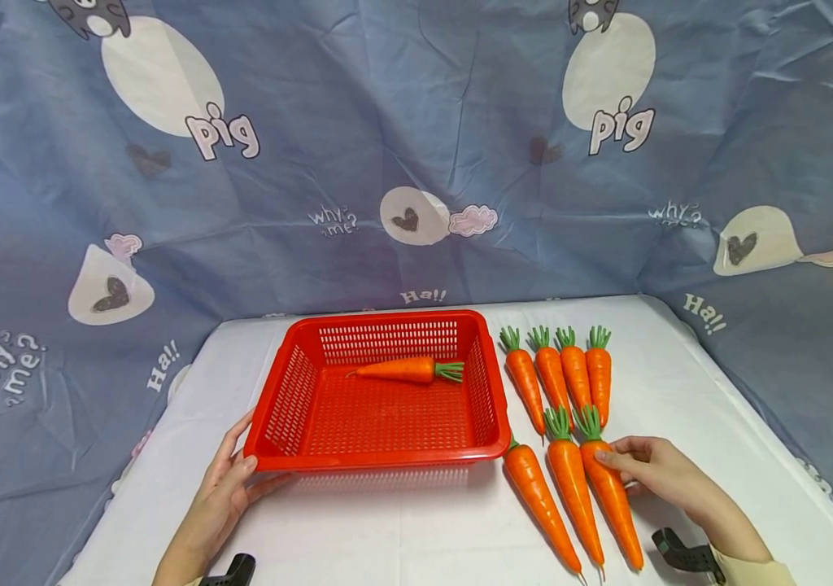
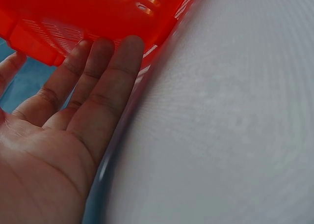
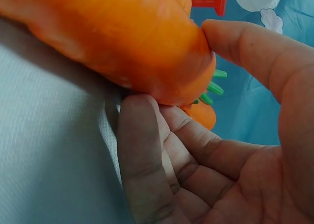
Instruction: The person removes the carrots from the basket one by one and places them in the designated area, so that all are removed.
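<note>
At the front left corner of a red plastic basket, my left hand holds the rim, thumb on the edge and the other fingers against the outer wall below. The left wrist view shows those fingertips on the basket's wall. A single carrot with a green top lies inside, along the back. My right hand pinches the rightmost front carrot near its leafy end, thumb on top and fingers low at its side. Next to it lie two more front carrots, tips toward me.
Behind the front row, several carrots lie side by side, right of the basket. A white cloth covers the table. A blue printed curtain hangs behind and along both sides.
</note>
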Demonstrator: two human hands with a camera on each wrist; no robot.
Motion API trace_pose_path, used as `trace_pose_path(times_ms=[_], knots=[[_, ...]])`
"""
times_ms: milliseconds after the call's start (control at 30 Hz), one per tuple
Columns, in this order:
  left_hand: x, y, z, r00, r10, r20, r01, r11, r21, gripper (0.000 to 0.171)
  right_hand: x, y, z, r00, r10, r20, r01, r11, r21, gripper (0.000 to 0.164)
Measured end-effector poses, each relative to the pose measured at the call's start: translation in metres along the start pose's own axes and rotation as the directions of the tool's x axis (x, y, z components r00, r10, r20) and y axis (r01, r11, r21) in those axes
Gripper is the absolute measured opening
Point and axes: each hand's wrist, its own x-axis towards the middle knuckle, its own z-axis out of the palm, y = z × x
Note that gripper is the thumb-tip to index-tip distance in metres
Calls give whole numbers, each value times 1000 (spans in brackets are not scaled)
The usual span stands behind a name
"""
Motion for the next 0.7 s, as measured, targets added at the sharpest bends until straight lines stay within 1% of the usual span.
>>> trace_pose_path(times_ms=[300, 467, 700], knots=[[0, -2, 0, 1000, -3, 5, 3, 1000, -3, 64, 1, 3, 0, 999, 34, -6, -34, 999, -2, 61], [0, -1, 0, 1000, -8, 0, 8, 1000, 3, 65, -2, 2, -3, 1000, 14, 9, -14, 1000, -3, 59], [0, 0, 0, 1000, 0, -1, 0, 1000, 0, 64, -3, 3, -4, 999, -14, 29, 14, 1000, 10, 57]])
